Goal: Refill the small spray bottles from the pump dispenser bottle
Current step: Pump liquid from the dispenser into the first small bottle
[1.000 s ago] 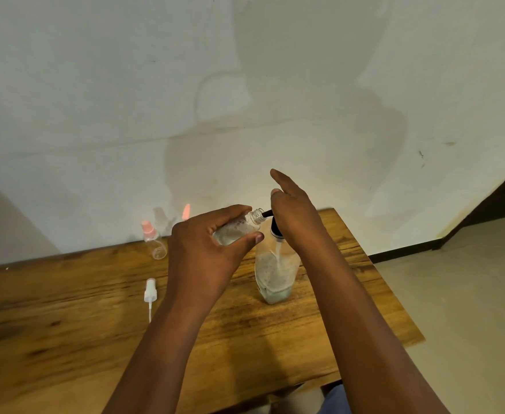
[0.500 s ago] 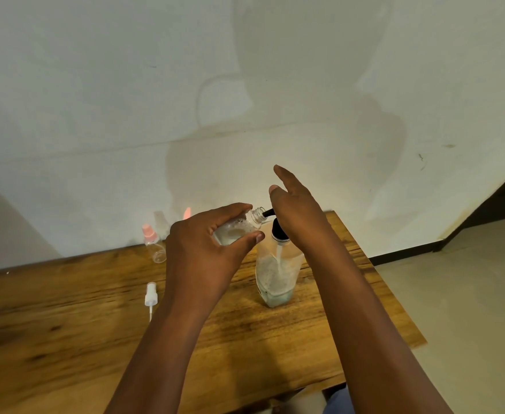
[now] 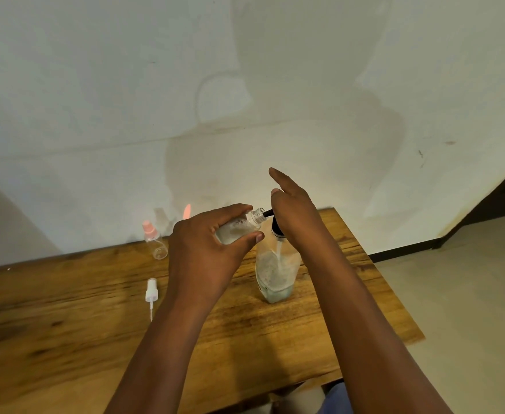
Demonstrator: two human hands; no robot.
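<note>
Small spray bottle [image 3: 235,229], tilted in your left hand [image 3: 206,249], still meets the pump dispenser bottle [image 3: 276,270] spout; your right hand [image 3: 296,216] has lifted slightly, fingers [image 3: 281,179] straight. One capped bottle [image 3: 155,240], one loose sprayer [image 3: 151,292] on the surface [image 3: 65,324].

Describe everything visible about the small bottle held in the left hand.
The small spray bottle is clear plastic, with its spray head off and its threaded neck open. It lies tilted almost on its side above the wooden table, neck toward the black pump spout, which meets its mouth. Cloudy, bubbly liquid partly fills it. The left hand grips its body, fingers above, thumb below, hiding its base.
</note>
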